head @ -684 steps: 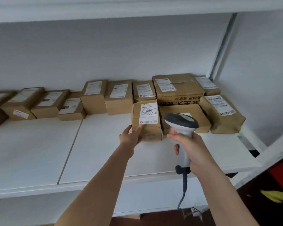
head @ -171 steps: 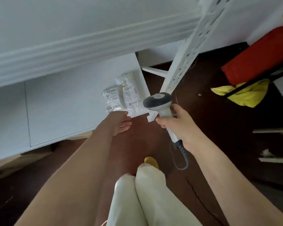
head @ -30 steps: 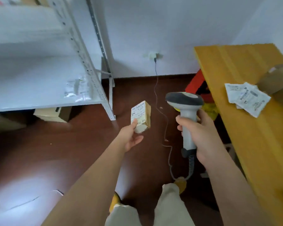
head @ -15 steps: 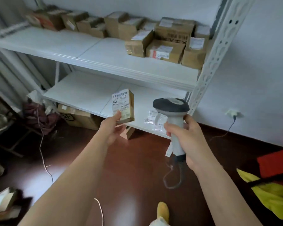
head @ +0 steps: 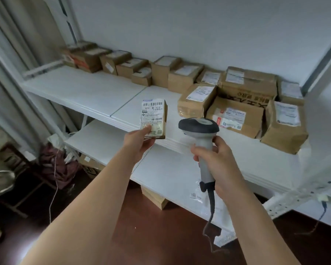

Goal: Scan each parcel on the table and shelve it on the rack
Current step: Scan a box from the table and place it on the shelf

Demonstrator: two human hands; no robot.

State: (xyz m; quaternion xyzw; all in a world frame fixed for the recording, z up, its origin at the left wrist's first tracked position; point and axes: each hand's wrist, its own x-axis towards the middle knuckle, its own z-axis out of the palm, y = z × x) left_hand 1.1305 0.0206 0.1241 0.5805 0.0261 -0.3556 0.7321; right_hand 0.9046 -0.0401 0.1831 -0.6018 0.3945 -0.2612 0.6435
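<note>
My left hand (head: 137, 141) holds a small brown parcel (head: 154, 116) upright by its lower edge, its white barcode label facing me. It hangs in front of the white rack's middle shelf (head: 96, 90). My right hand (head: 215, 157) grips the handle of a grey barcode scanner (head: 199, 129), whose dark head sits just right of the parcel. The scanner's cable hangs down toward the floor.
Several brown parcels (head: 237, 104) line the back and right of the middle shelf. A lower shelf (head: 170, 175) carries flat plastic bags (head: 196, 196) under my right wrist. Cartons (head: 154, 197) sit on the dark floor below, with cloth and cables at the left.
I have come closer to the rack and the view has risen. The parcel in my left hand has gone up to middle-shelf height; the scanner stays beside it.
</note>
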